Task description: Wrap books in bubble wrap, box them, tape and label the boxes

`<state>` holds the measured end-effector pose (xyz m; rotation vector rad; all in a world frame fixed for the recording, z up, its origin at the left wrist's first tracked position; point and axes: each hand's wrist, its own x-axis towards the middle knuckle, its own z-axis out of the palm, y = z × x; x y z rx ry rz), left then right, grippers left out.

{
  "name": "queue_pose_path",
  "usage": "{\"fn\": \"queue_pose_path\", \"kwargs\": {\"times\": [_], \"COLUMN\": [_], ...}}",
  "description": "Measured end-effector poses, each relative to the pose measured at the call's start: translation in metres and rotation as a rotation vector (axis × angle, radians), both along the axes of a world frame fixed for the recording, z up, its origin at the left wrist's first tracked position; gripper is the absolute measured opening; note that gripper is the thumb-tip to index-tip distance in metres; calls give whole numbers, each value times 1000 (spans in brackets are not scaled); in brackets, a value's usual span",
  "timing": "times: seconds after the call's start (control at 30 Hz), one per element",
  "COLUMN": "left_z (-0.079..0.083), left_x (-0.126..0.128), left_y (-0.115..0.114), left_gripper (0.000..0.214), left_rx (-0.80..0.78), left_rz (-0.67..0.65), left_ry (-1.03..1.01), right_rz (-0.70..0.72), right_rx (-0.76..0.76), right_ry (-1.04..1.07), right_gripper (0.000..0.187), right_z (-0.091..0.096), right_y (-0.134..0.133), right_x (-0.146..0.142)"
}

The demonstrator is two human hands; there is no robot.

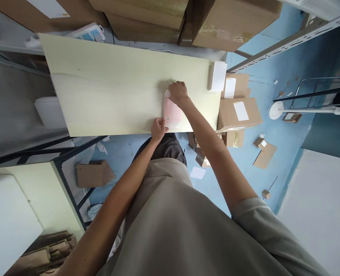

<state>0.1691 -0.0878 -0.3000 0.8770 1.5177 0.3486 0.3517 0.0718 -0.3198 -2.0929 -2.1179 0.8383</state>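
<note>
A flat pink packet with a pale, clear-looking border [172, 112] lies on the cream tabletop [109, 92] near its front edge. My left hand [158, 128] pinches the packet's lower left corner between thumb and fingers. Over its upper end, my right hand [178, 92] is closed in a fist-like grip at the packet's top edge; its fingertips are hidden from view. To the right of my right hand, a small white box [217, 76] stands at the table's right end.
Large cardboard boxes [147, 19] line the shelf behind the table. More cartons [239, 113] are stacked off the right end, beside a metal shelf post [287, 42]. Opened boxes and paper scraps litter the blue floor [224, 184]. A white bin [51, 112] stands at the left.
</note>
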Motion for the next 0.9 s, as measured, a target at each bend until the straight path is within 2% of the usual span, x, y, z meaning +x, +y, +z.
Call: {"fn": "queue_pose_path", "kwargs": {"times": [0.07,0.13,0.2,0.27,0.33,0.4,0.5,0.63,0.8,0.9], "left_z": [9,21,30,34,31,23,11,3,13,18], "left_x": [-5,-9,-12,-14,-16,-15,-11,-8,-19,-28], "left_y": [3,12,25,41,56,67,71,68,70,70], "left_gripper": [29,25,23,21,22,28,41,52,56,72], "left_rx": [97,215,315,409,495,545,598,664,717,762], "left_rz": [-218,-445,-587,-618,-620,-639,-643,-677,-817,-892], "left_ry": [145,349,509,539,477,398,322,302,404,479], "right_rz": [-41,-95,-180,-333,-554,-737,-876,-954,-941,-939], "right_rx": [-20,-48,-44,17,88,49,-27,-20,-3,25], "right_ry": [-27,-60,-89,-85,-29,70,237,372,432,392], "right_gripper": [43,39,39,38,38,38,34,26,21,18], "right_z": [8,20,30,38,40,37,26,16,18,20], "right_y": [-7,-18,-37,-66,-101,-133,-164,-170,-169,-167], "right_x": [-3,-3,-1,1,2,-2,-11,-17,-7,6]}}
